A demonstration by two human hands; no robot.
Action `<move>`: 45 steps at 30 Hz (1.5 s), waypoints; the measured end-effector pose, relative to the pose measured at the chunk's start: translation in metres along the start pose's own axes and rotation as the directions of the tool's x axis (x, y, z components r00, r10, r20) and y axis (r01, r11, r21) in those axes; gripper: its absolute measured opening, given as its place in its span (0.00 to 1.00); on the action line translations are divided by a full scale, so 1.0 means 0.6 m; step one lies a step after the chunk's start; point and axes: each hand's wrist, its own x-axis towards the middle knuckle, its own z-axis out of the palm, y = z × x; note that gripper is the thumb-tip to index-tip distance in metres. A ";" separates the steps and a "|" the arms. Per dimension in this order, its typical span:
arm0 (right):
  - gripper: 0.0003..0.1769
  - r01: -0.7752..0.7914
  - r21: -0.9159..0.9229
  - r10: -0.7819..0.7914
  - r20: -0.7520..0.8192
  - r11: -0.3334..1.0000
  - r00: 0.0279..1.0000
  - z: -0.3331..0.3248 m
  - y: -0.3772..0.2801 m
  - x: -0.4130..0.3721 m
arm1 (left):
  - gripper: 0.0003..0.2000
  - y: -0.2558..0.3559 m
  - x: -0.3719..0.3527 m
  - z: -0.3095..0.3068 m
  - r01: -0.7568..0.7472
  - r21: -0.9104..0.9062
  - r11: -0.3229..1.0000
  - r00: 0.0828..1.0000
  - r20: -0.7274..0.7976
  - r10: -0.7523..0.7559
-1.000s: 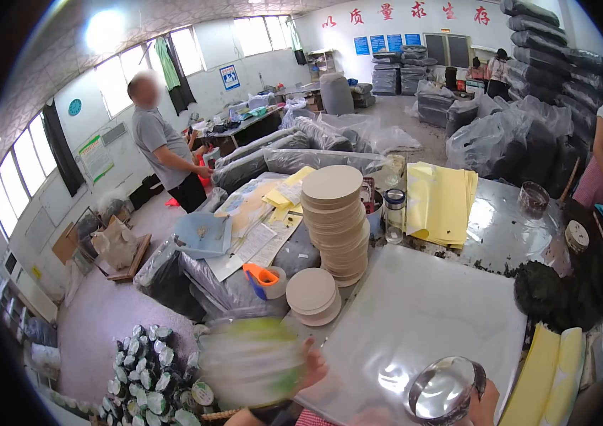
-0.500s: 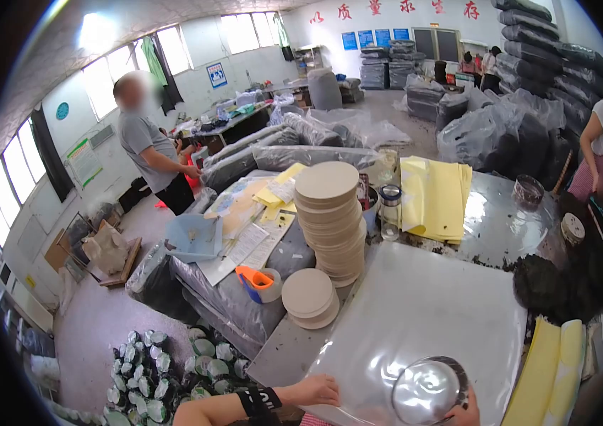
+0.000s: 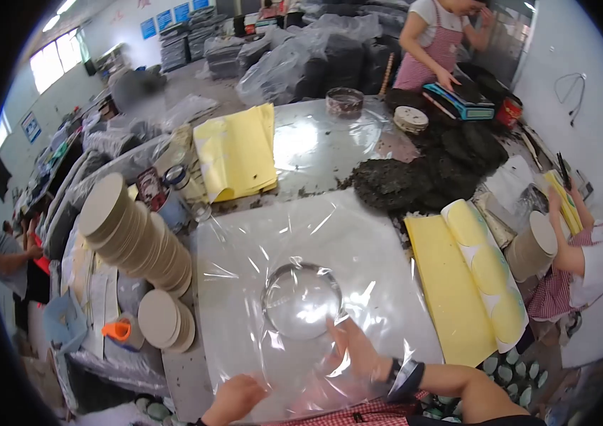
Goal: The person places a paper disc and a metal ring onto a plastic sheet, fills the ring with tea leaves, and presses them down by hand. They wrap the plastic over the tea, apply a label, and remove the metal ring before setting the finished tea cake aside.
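Note:
A clear plastic sheet (image 3: 245, 284), creased and shiny, lies over the grey work surface. The round metal ring (image 3: 267, 302) shows through or on it near the middle. My left hand (image 3: 239, 397) is at the sheet's near edge, its fingers curled together on the plastic. My right hand (image 3: 351, 351) is beside the ring's lower right rim with fingers apart, partly blurred by glare and film. Whether the right fingers touch the ring cannot be made out.
Stacked beige discs (image 3: 138, 234) stand left, a shorter stack (image 3: 163, 319) before them. Yellow sheets lie behind (image 3: 237, 153) and right (image 3: 451, 284). Dark clumped material (image 3: 394, 184) sits at back right. One person (image 3: 440, 42) works beyond it, another (image 3: 585, 263) at the right.
The view has swung right. The plastic now looks wrinkled across the ring. My right hand was on the ring's right side and now is at its lower right with fingers spread.

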 end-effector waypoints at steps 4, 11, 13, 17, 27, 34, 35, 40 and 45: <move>0.29 0.164 -0.089 -0.126 0.331 0.983 0.935 -0.074 -0.013 -0.103 | 0.14 -0.099 0.041 -0.122 0.535 0.262 0.803 0.682 -0.695 -0.227; 0.04 -0.143 -0.182 0.098 -0.238 0.973 0.966 -0.320 0.139 0.038 | 0.21 -0.273 -0.036 -0.023 0.616 0.503 0.606 0.741 -0.631 -0.229; 0.08 -0.014 -0.191 -0.107 -0.605 0.981 0.789 -0.379 0.272 0.213 | 0.21 -0.273 -0.030 -0.022 0.635 0.480 0.606 0.738 -0.609 -0.291; 0.20 -0.258 -0.476 -0.154 -0.668 0.841 0.728 -0.423 0.473 0.438 | 0.21 -0.242 -0.024 -0.048 0.669 0.448 0.593 0.723 -0.577 -0.380; 0.20 -0.390 -0.226 0.135 -0.692 0.893 0.709 -0.519 0.483 0.488 | 0.20 -0.216 0.001 -0.058 0.676 0.417 0.607 0.693 -0.639 -0.333; 0.25 -0.626 0.108 0.519 -0.676 0.772 0.523 -0.483 0.533 0.407 | 0.16 -0.220 0.001 -0.071 0.589 0.420 0.690 0.721 -0.659 -0.214; 0.24 -0.648 0.020 0.480 -0.689 0.762 0.543 -0.480 0.530 0.406 | 0.15 -0.203 0.004 -0.090 0.567 0.422 0.707 0.736 -0.645 -0.206; 0.22 -0.657 -0.023 0.486 -0.655 0.753 0.579 -0.500 0.502 0.408 | 0.11 -0.015 0.087 -0.166 0.319 0.433 0.843 0.793 -0.609 0.012; 0.23 -0.412 0.188 0.417 -0.694 0.891 0.587 -0.493 0.510 0.409 | 0.09 0.130 0.264 -0.074 -0.212 0.417 0.884 0.842 -0.381 0.382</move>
